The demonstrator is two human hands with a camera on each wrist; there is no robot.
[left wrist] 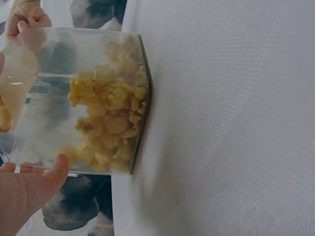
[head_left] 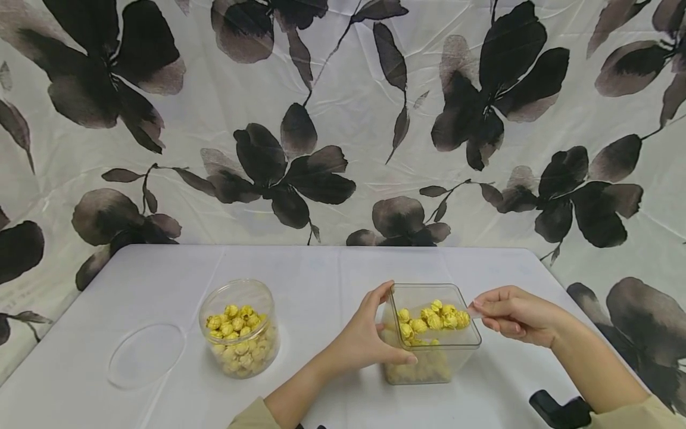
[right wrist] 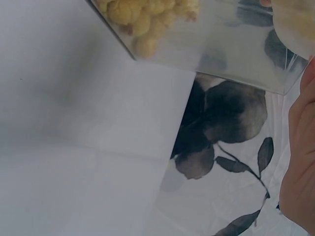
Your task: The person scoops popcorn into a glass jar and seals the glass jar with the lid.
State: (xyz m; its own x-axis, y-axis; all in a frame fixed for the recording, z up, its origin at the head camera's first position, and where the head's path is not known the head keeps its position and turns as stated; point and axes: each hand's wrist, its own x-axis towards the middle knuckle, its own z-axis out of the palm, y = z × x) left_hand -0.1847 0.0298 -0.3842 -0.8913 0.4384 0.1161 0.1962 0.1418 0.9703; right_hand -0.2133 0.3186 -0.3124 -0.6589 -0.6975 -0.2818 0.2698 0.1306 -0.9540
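Head view: left grip (head_left: pixel 361 336) on a clear square tub (head_left: pixel 429 291), right grip (head_left: pixel 525 316) on a translucent scoop-like tool (left wrist: pixel 17 81)

Head camera footage shows the tub on the white tabletop (head_left: pixel 327 271), right of centre, its top uncovered. A person's left grip is clasped about its left side, with the thumb along the near wall and the fingertips up by the far corner of the rim. Yellow popcorn (head_left: pixel 420 325) fills the lower part of the tub, as the left wrist view shows through the wall.

The right grip pinches the tool between thumb and fingers, just beyond the tub's right edge. The tool reaches over the tub from there; its rounded, see-through part shows in both wrist views, and its exact outline is hard to make out.

To the left, well apart from the tub, stands a clear round jar (head_left: pixel 257 285) with more yellow popcorn inside, its mouth uncovered. Beside it, farther left, a clear round lid (head_left: pixel 147 356) lies flat on the tabletop. Behind the tabletop hangs a pale cloth (head_left: pixel 354 113) printed with dark flowers. Beige sleeves (head_left: pixel 257 417) show at both forearms.
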